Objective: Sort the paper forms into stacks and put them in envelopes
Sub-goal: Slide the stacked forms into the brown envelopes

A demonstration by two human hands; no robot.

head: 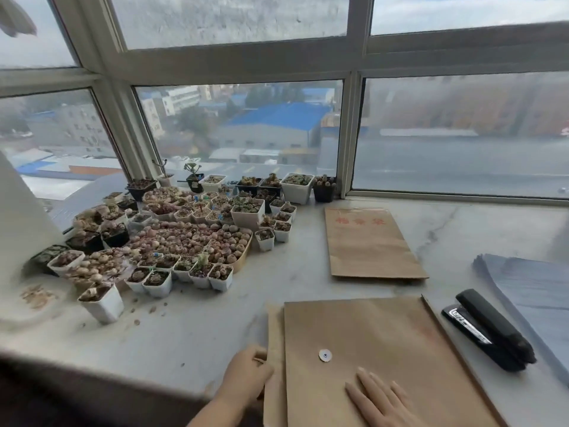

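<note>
Kraft envelope (385,349), flat, rectangular, matte

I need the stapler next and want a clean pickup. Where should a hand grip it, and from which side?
Judging by its pose, grip the black stapler across its long body near the middle, coming from above with the right hand. It lies flat and diagonal on the sill, both long sides free.

A pale marble sill (480,229) carried clustered succulent pots (172,238), two brown envelopes (368,241) (378,343), a black stapler (489,329) and a paper stack (535,291) at right.
</note>
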